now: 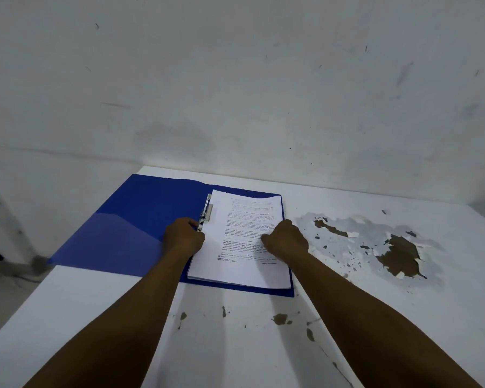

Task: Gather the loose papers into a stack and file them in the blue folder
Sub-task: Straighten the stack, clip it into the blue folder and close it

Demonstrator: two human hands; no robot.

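Note:
The blue folder [140, 222] lies open on the white table, its left cover spread toward the table's left edge. A stack of printed papers [244, 264] rests on the folder's right half, beside the metal clip [206, 212] along the spine. My left hand [184, 238] is at the lower end of the clip, its fingers curled against it. My right hand [286, 239] rests on the stack's right side with curled fingers, pressing the top sheet down.
The white table [123, 317] stands against a grey wall. Its paint has peeled in a large patch [398, 253] right of the folder and in small spots near the front. The table's left edge drops to the floor.

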